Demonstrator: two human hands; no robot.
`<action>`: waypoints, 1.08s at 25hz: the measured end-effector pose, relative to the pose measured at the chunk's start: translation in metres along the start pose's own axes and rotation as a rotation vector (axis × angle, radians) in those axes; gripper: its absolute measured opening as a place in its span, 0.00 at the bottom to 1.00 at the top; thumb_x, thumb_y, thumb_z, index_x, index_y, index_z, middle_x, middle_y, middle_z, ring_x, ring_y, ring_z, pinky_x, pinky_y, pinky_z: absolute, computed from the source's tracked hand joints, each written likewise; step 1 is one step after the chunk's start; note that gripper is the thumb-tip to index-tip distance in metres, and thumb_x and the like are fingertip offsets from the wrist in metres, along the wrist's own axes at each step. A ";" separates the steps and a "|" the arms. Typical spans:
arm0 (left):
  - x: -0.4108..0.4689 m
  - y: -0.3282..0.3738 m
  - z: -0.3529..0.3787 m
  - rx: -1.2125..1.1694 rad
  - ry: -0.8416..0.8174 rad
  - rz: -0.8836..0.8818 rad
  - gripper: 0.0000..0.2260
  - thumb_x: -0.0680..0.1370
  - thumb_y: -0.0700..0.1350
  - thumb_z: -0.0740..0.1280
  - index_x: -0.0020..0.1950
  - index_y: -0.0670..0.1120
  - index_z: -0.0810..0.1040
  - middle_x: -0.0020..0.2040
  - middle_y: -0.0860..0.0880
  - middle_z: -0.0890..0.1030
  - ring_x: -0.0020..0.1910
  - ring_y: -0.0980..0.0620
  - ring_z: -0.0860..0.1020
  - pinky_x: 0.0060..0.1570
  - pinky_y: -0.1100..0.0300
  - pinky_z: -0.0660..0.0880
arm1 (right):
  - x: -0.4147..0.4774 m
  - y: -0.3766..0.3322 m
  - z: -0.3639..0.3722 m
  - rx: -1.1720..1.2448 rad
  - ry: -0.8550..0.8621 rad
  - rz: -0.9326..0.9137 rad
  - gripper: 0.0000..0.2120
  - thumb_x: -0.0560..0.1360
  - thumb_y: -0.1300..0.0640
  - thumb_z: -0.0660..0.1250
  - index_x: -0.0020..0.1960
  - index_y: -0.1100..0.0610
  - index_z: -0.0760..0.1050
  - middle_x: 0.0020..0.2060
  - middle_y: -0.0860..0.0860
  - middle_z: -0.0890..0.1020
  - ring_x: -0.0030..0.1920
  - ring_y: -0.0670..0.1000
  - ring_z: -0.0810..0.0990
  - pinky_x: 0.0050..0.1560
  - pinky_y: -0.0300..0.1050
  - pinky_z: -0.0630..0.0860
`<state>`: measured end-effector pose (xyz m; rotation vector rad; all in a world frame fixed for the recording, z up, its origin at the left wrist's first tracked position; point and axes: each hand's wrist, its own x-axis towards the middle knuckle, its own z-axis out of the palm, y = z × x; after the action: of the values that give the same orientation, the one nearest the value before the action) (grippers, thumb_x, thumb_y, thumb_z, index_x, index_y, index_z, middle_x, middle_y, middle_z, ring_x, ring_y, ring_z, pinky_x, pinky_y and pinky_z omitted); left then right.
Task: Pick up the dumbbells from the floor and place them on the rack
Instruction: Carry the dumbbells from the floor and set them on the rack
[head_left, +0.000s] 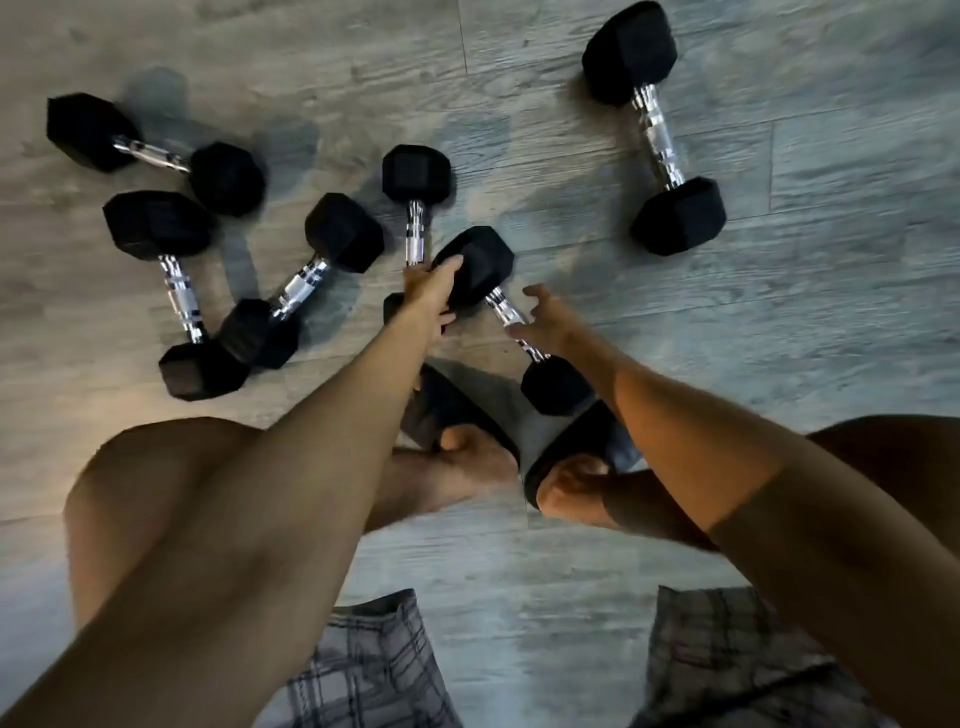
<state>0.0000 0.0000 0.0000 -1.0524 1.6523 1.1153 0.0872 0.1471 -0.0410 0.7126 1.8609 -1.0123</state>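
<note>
Several black hex dumbbells with chrome handles lie on the grey wood floor (779, 338). My left hand (431, 293) is down on the lower end of the handle of a small dumbbell (415, 174) that lies pointing away from me. The hand hides its own fingers, so its grip is unclear. My right hand (545, 319) hovers with fingers spread just over the handle of an angled dumbbell (475, 265), right beside the first. No rack is in view.
Three more dumbbells lie in a cluster at the left (156, 156) (179, 283) (311, 280), two of them overlapping. A larger one (657, 135) lies apart at the upper right. My feet in dark slides (457, 410) stand just behind the angled dumbbell.
</note>
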 end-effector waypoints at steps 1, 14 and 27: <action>0.008 0.001 0.004 -0.010 0.016 -0.005 0.28 0.76 0.55 0.69 0.73 0.47 0.66 0.67 0.47 0.73 0.65 0.43 0.74 0.61 0.46 0.75 | 0.013 0.005 0.007 0.001 -0.016 0.009 0.33 0.72 0.54 0.73 0.72 0.58 0.63 0.58 0.60 0.79 0.57 0.60 0.80 0.57 0.48 0.74; 0.059 0.000 0.018 0.177 0.032 0.021 0.54 0.57 0.72 0.73 0.76 0.49 0.62 0.73 0.46 0.70 0.70 0.42 0.71 0.65 0.42 0.72 | 0.041 0.002 0.043 -0.033 0.136 0.117 0.15 0.70 0.48 0.70 0.48 0.59 0.79 0.41 0.54 0.82 0.44 0.56 0.81 0.47 0.48 0.78; -0.153 0.021 -0.065 0.059 -0.236 -0.061 0.45 0.54 0.69 0.79 0.67 0.53 0.75 0.59 0.49 0.82 0.55 0.46 0.82 0.51 0.43 0.81 | -0.169 -0.059 -0.022 -0.410 0.087 -0.046 0.12 0.74 0.53 0.64 0.51 0.60 0.79 0.38 0.55 0.77 0.38 0.57 0.76 0.37 0.45 0.71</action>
<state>0.0102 -0.0300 0.1649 -0.8917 1.4481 1.0994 0.1083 0.1245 0.1367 0.4749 2.0820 -0.6033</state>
